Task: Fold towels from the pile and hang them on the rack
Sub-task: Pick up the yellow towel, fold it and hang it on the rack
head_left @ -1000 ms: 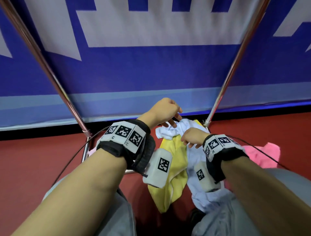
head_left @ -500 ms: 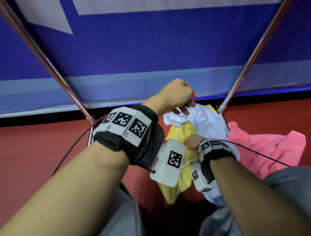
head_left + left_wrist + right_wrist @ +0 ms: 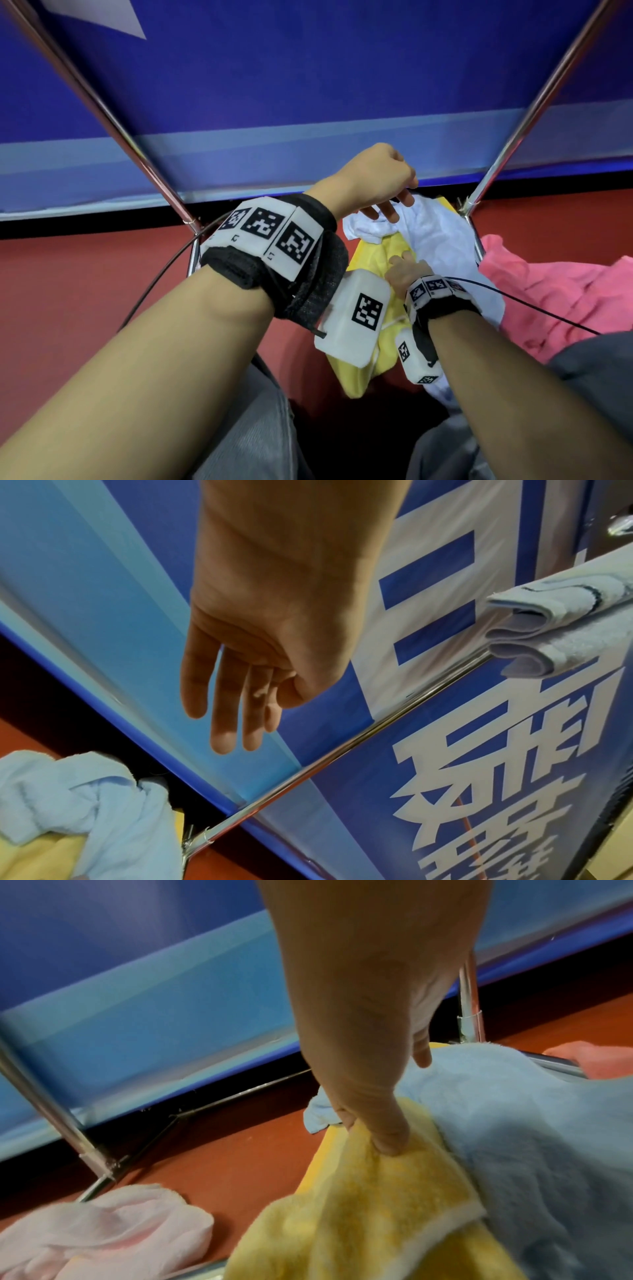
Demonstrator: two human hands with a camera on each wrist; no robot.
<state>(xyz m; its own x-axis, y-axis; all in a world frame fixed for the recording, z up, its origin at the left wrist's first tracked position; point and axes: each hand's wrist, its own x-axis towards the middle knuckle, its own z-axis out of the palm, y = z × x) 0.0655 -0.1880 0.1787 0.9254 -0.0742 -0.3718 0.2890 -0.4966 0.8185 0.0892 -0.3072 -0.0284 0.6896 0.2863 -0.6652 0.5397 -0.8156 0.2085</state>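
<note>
A pile of towels lies on the red floor between the rack's legs. My right hand point(image 3: 402, 265) reaches down into it and pinches an edge of the yellow towel point(image 3: 373, 260) between thumb and fingers point(image 3: 387, 1139). A light blue towel point(image 3: 442, 240) lies crumpled against the yellow one point(image 3: 394, 1204), partly over it. My left hand point(image 3: 390, 205) hovers just above the blue towel's far corner, fingers point(image 3: 222, 723) hanging loose and holding nothing. A folded light blue towel point(image 3: 565, 631) hangs on the rack's rail point(image 3: 394, 718).
A pink towel point(image 3: 555, 291) lies on the floor to the right of the pile, a pale pink-white one point(image 3: 103, 1231) to the left. Slanted metal rack legs point(image 3: 113, 123) point(image 3: 534, 109) stand either side before a blue banner wall. My grey-trousered knees sit below.
My right hand has dropped from the light blue towel onto the yellow one and pinched it. The left hand stays over the blue towel's far corner. The head view tilted downward.
</note>
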